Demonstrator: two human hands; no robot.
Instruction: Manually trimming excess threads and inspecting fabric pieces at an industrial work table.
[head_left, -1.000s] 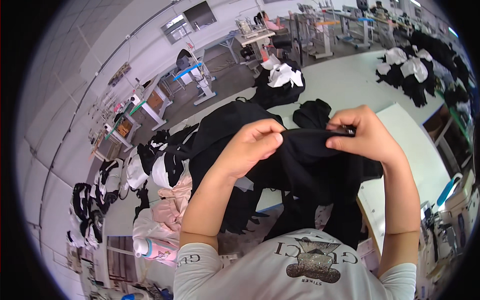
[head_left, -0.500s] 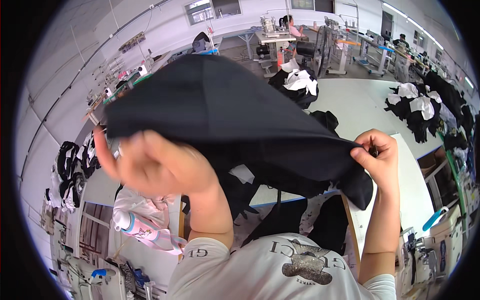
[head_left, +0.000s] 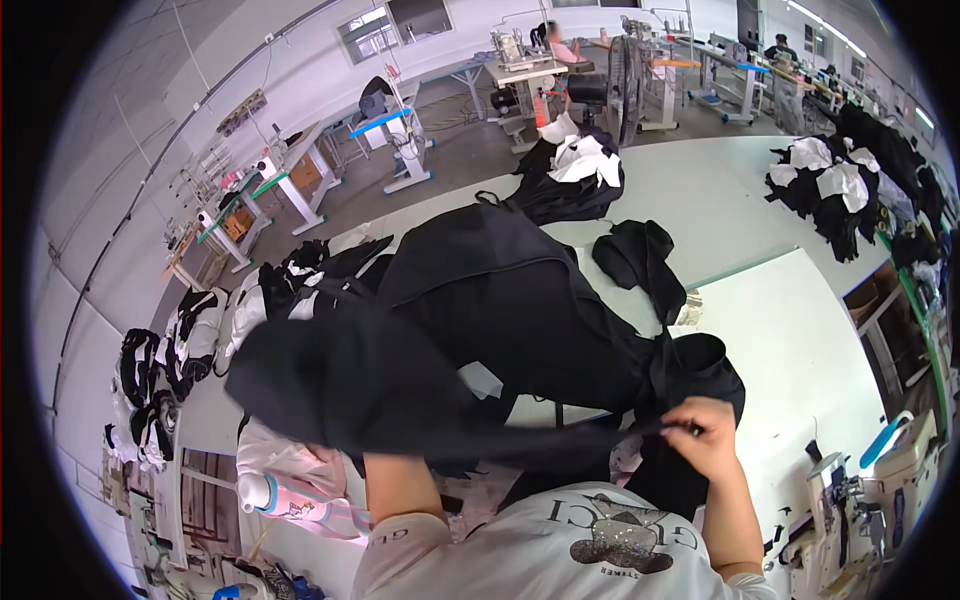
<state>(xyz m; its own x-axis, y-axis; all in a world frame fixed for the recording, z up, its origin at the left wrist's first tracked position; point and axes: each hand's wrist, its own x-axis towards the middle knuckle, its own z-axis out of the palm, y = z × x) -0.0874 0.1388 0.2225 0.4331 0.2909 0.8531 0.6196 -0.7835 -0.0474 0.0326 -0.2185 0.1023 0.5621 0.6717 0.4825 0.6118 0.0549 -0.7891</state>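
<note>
A piece of black fabric (head_left: 360,385) hangs spread in front of me, its left part smeared by motion. My right hand (head_left: 703,432) pinches its narrow right end between thumb and fingers. Something small and dark shows at those fingers, too small to name. From below rises my left forearm (head_left: 402,487); the cloth covers the left hand, so its fingers cannot be seen. Behind the held piece, a larger heap of black fabric (head_left: 500,300) lies on the white table (head_left: 790,330). A black strip (head_left: 645,262) of cloth lies to its right.
Piles of black and white pieces lie at the far middle (head_left: 585,165), right (head_left: 835,195) and left (head_left: 190,335). A pink bottle (head_left: 300,503) stands lower left. At the right edge is a sewing machine (head_left: 890,480). Machine tables, a fan (head_left: 625,90) and people are farther back.
The black fabric has come down from in front of my view, uncovering the heap on the table. My right hand has moved lower and slightly left; the left hand has gone behind the cloth.
</note>
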